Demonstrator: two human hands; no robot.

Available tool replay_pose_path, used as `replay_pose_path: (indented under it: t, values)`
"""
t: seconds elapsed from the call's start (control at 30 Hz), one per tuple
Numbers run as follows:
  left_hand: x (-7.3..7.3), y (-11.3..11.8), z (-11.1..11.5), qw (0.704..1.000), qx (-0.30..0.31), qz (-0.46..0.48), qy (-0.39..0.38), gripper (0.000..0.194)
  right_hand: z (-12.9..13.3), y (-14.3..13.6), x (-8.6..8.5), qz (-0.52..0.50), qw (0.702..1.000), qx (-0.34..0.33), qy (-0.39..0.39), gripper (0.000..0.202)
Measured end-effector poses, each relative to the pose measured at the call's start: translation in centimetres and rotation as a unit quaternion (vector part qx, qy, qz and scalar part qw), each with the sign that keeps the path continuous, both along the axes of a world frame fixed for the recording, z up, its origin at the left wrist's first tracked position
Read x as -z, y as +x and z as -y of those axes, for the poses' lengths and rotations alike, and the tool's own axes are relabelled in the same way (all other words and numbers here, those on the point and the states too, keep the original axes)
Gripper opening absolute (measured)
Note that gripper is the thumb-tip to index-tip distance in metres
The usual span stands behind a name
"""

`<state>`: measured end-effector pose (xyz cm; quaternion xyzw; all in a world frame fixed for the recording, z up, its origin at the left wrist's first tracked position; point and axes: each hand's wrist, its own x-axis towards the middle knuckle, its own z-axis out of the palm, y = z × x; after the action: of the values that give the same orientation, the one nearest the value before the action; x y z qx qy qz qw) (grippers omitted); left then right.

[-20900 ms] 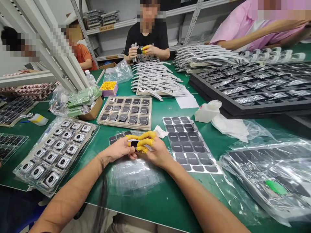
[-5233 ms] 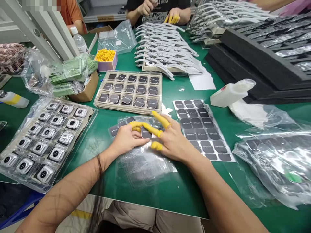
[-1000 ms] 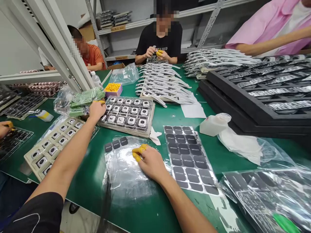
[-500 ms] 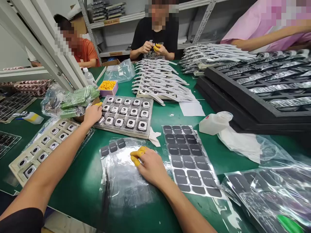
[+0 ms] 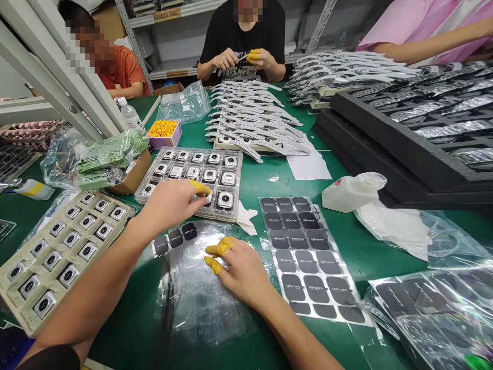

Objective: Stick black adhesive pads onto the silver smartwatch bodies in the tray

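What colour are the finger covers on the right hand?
Yellow: the finger covers on the right hand show best in the head view.

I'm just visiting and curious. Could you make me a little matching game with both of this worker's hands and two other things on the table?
1. left hand
2. right hand
3. small box
4. white bottle

A. full of yellow pieces
B. over clear plastic sheets
C. near the black foam
D. over a tray of watch cases

Pairs: 1-D, 2-B, 3-A, 4-C
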<state>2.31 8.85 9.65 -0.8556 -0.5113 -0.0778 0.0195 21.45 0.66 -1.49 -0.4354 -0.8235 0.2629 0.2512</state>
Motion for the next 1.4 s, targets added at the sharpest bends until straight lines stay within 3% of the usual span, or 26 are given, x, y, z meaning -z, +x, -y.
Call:
replay_pose_path:
  t: [0.1,0.2,0.37,0.63,1.23,1.4]
  values:
    - [0.5,1.3,-3.1,0.999,-0.011,-0.018,-0.043,0.03,0.0,0.0,0.0,-0.014,1.0,0.001,-0.002,0.015]
    - [1.8,2.6,-4.2,0.998,-0.002,-0.021,-0.065,0.039,-0.1,0.0,-0.1,-0.022,1.0,0.002,-0.005,0.015]
    - [2.8,3.0,-4.7,0.995,0.001,-0.038,-0.095,0.046,-0.1,0.1,-0.1,-0.024,1.0,0.001,-0.012,0.014]
    - [2.8,2.8,-5.6,0.992,0.041,-0.025,-0.115,0.043,0.0,0.2,0.4,-0.02,1.0,-0.001,-0.001,0.016]
    - [3.2,2.8,-6.0,0.991,0.058,-0.003,-0.123,0.041,-0.1,0.3,0.2,-0.026,1.0,-0.002,0.005,0.017]
    - [2.6,2.9,-5.2,0.987,0.108,-0.087,-0.075,0.037,-0.1,0.3,0.3,-0.023,1.0,-0.001,0.007,0.017]
